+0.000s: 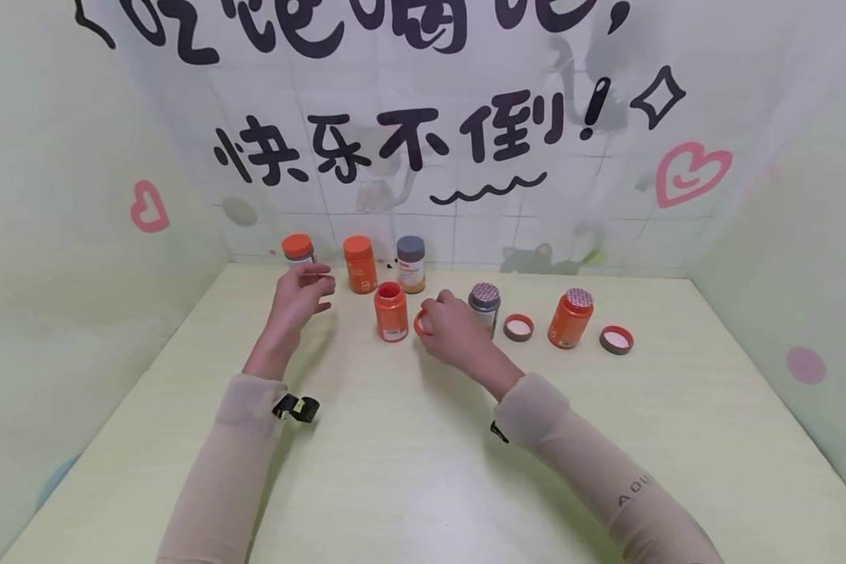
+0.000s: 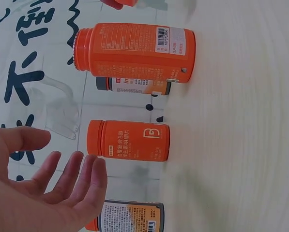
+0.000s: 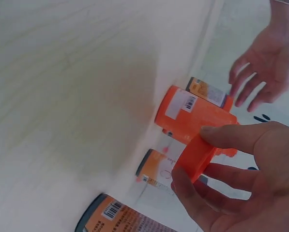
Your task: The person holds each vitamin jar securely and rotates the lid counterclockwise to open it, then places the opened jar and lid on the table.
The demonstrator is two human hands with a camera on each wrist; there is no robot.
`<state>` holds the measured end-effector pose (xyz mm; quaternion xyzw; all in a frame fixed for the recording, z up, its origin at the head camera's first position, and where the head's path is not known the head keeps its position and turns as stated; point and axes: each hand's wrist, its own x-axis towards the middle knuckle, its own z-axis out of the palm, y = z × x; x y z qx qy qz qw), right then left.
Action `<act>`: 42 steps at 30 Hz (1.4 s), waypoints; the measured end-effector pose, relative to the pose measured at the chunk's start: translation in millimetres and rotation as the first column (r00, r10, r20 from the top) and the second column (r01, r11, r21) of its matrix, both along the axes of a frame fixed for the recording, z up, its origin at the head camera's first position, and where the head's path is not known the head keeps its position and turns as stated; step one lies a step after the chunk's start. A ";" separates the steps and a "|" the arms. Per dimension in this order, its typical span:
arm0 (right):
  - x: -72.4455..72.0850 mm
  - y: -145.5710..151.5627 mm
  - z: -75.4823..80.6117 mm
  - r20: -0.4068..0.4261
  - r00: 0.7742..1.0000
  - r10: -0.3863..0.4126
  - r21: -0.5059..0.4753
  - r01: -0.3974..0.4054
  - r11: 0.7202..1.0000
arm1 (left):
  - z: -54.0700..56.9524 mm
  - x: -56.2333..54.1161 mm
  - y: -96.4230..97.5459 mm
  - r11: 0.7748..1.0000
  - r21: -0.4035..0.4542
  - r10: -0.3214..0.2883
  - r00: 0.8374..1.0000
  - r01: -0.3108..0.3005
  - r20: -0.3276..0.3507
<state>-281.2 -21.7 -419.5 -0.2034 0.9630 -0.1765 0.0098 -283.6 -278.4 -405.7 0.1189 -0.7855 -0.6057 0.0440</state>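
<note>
In the right wrist view my right hand (image 3: 260, 174) pinches an orange screw cap (image 3: 195, 157) between thumb and fingers. From the head view, that right hand (image 1: 458, 329) is just right of an uncapped orange bottle (image 1: 392, 315), which stands upright on the table. My left hand (image 1: 298, 301) holds nothing, its fingers loosely bent in the air. It is in front of an orange-capped bottle (image 1: 298, 246) and hides most of it. A closed orange bottle (image 2: 134, 140) stands beyond its fingertips in the left wrist view.
Along the back wall stand another orange bottle (image 1: 360, 266) and a grey-capped bottle (image 1: 411, 265). To the right are a grey bottle (image 1: 485, 301) and an orange bottle (image 1: 571, 319), both with sealed mouths. Two caps, a nearer one (image 1: 616, 340) and another (image 1: 518, 327), lie upturned beside them.
</note>
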 end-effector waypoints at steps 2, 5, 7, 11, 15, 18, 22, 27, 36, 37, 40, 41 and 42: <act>-3.9 -2.5 -3.9 -0.008 1.000 -0.005 -0.009 0.005 1.000 | 1.4 1.2 0.3 1.000 0.013 0.006 1.000 -0.005 -0.020; -10.0 -5.9 -10.9 -0.011 1.000 -0.011 0.001 0.011 1.000 | 5.5 4.3 0.9 1.000 0.026 0.017 0.999 -0.016 -0.050; -14.0 -7.8 -16.0 0.003 1.000 -0.017 0.015 0.017 1.000 | 8.8 6.4 2.3 1.000 0.025 0.018 0.998 -0.017 -0.059; -21.3 -10.5 -23.8 0.029 0.999 -0.045 0.043 0.043 0.998 | 15.9 10.3 9.6 1.000 0.016 0.007 0.997 -0.005 -0.082; -27.3 -12.7 -31.2 0.038 0.998 -0.046 0.058 0.044 0.997 | 20.1 13.7 15.6 0.999 0.032 -0.015 0.996 0.018 -0.093; -30.3 -14.6 -36.1 0.049 0.998 -0.043 0.059 0.040 0.997 | 21.0 14.7 16.0 0.998 0.054 -0.020 0.996 0.024 -0.086; -31.1 -16.1 -39.4 0.060 0.997 -0.057 0.057 0.054 0.997 | 20.6 13.6 13.4 0.996 0.084 0.017 0.996 -0.010 -0.084; -27.2 -17.5 -37.6 0.066 0.994 -0.089 0.048 0.086 0.995 | 17.7 11.1 8.3 0.990 0.123 0.082 0.993 -0.071 -0.087; 13.5 -5.5 -0.2 0.101 0.995 -0.013 -0.055 0.018 0.998 | 8.1 4.7 -10.5 0.972 0.216 0.115 0.989 -0.093 -0.091; 19.5 -2.3 3.6 0.099 0.995 0.009 -0.084 0.000 0.996 | 6.8 2.1 -14.9 0.969 0.227 0.124 0.988 -0.101 -0.090; 36.9 11.7 12.8 0.092 0.993 0.069 -0.191 -0.051 0.980 | 2.2 -9.2 -27.0 0.966 0.220 0.154 0.986 -0.135 -0.070; 42.3 17.5 14.6 0.093 0.992 0.084 -0.228 -0.061 0.972 | 0.2 -14.1 -30.8 0.971 0.187 0.163 0.985 -0.150 -0.056; 47.6 23.7 16.0 0.092 0.991 0.099 -0.264 -0.071 0.962 | -2.1 -19.4 -34.4 0.974 0.150 0.176 0.983 -0.168 -0.042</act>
